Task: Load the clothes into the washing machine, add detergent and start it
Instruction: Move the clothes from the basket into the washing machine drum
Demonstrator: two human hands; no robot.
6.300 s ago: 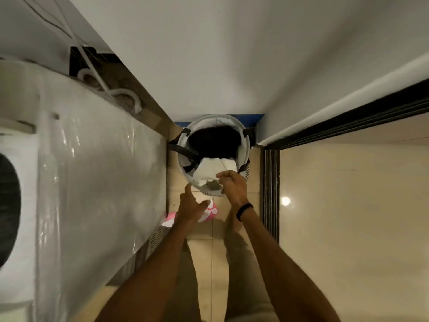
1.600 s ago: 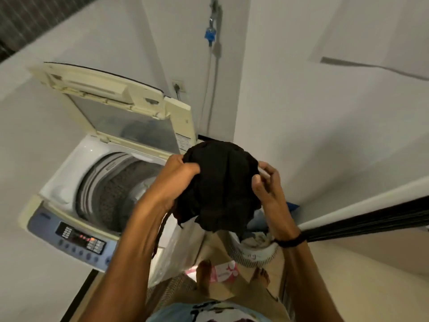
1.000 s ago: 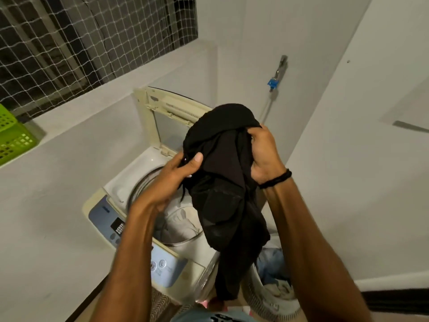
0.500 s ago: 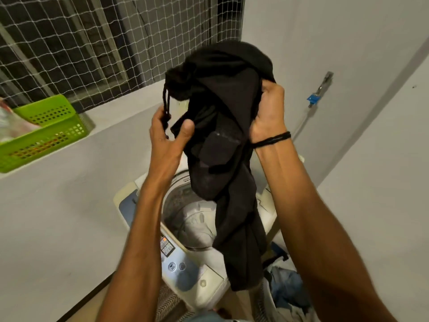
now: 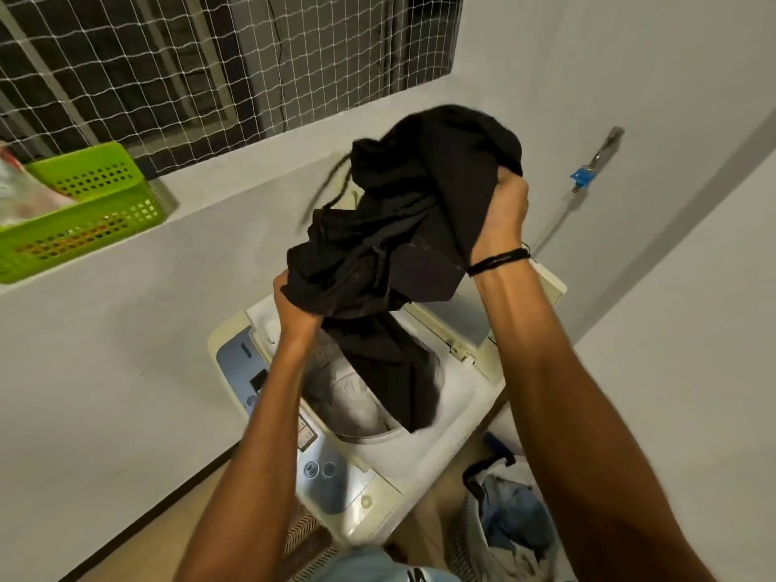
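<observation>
Both my left hand [image 5: 296,306] and right hand [image 5: 502,216] clench a black garment [image 5: 403,241] above the washing machine [image 5: 424,451]; pale laundry lies below, laundry basket [image 5: 504,522] part-full; detergent, start remain

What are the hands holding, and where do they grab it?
Both hold the black garment: right hand bunches its upper edge, left hand its lower side, above the washing machine.
</observation>
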